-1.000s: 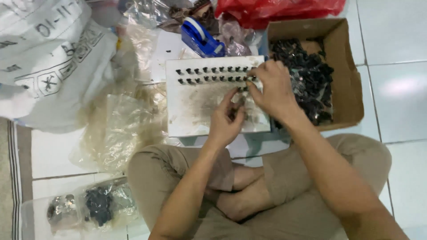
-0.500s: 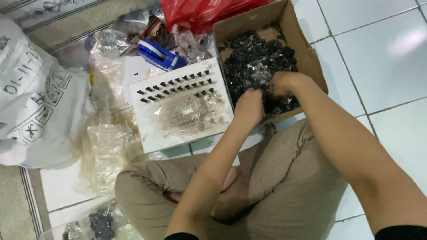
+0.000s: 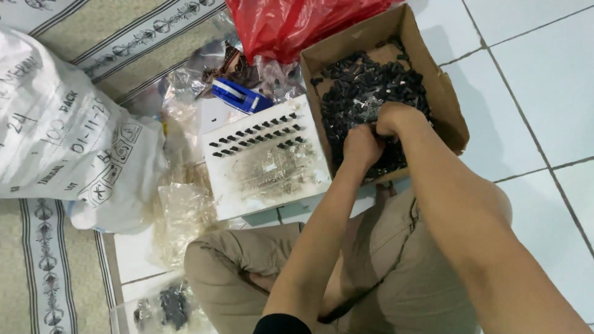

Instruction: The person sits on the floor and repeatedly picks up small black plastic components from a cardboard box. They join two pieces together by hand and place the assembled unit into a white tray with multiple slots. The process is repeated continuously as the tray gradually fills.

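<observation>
**Both hands down in the box of black parts**

Head view: our left hand [image 3: 362,145] and right hand [image 3: 396,119] touch, curled into the small black parts [image 3: 371,86] in the cardboard box [image 3: 448,102]; what the fingers pinch we cannot tell. Just left of the left hand lies a white tray [image 3: 266,179] with rows of black parts; beyond it, a blue tape dispenser [image 3: 238,96].

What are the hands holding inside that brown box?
It cannot be told. Both the left hand and right hand are dug into the small black parts in the cardboard box, with their fingers hidden.
</observation>
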